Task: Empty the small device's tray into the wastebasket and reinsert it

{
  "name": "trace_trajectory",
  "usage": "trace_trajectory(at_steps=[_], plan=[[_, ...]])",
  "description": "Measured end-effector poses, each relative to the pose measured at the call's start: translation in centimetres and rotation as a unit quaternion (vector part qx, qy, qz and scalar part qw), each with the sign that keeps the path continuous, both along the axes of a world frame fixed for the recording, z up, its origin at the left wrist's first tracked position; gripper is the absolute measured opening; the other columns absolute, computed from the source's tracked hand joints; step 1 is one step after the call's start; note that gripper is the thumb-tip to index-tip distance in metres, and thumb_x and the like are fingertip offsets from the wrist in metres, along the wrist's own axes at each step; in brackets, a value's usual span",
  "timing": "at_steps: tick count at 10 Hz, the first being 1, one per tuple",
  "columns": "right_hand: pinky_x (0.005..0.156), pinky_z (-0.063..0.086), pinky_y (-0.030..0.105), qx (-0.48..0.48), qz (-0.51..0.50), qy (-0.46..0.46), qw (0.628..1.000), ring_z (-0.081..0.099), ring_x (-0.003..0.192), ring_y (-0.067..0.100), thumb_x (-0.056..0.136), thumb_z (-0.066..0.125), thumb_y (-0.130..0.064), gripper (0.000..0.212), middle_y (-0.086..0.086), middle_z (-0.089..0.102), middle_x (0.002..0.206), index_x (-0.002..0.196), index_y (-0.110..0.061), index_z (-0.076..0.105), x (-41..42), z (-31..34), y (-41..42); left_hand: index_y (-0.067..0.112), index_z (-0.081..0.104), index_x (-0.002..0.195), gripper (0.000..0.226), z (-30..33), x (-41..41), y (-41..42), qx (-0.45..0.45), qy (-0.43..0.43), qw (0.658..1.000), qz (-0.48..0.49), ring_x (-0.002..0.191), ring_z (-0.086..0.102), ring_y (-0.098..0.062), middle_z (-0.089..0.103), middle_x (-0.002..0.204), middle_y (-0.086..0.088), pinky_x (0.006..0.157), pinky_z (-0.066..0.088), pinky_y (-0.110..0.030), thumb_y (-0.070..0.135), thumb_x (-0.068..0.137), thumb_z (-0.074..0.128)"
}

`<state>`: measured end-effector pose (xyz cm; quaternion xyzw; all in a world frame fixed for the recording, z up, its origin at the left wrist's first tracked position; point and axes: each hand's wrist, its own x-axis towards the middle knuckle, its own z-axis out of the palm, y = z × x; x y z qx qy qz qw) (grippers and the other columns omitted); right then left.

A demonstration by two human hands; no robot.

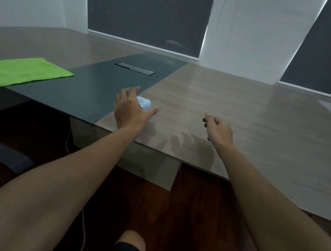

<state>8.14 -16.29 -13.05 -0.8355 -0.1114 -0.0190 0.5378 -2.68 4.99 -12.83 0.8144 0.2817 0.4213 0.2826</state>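
Start of task – tray not yet out, as far as I can judge

Left hand (130, 109) spread wide over the small device (144, 102), a pale object near the table (248, 121) front edge beside the dark inlay (91, 93); I cannot tell if the fingers grip it. Right hand (218, 130) hovers well apart, loosely curled, holding nothing. No wastebasket in view; green cloth (22, 70) far left. Pulling, emptying, reinserting all remain

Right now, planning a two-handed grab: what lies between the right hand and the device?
In the head view, only bare table lies between the right hand and the device, which the left hand is already reaching around.
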Motion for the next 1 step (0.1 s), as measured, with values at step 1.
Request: trace_trajectory(at_steps=[1], plan=[[0.075,0.038,0.030,-0.107,-0.041,-0.081,0.990,0.061,0.104,0.033,0.096,0.044,-0.043,0.044,0.011,0.069,0.098,0.105,-0.010,0.070,0.19,-0.31,-2.46,0.017,0.055,0.130,0.070,1.19,1.28,-2.16,0.111,-0.002,0.992,-0.053,0.129,0.043,-0.028,0.050,0.139,-0.010,0.106,0.036,-0.041,0.052,0.072,0.070]])
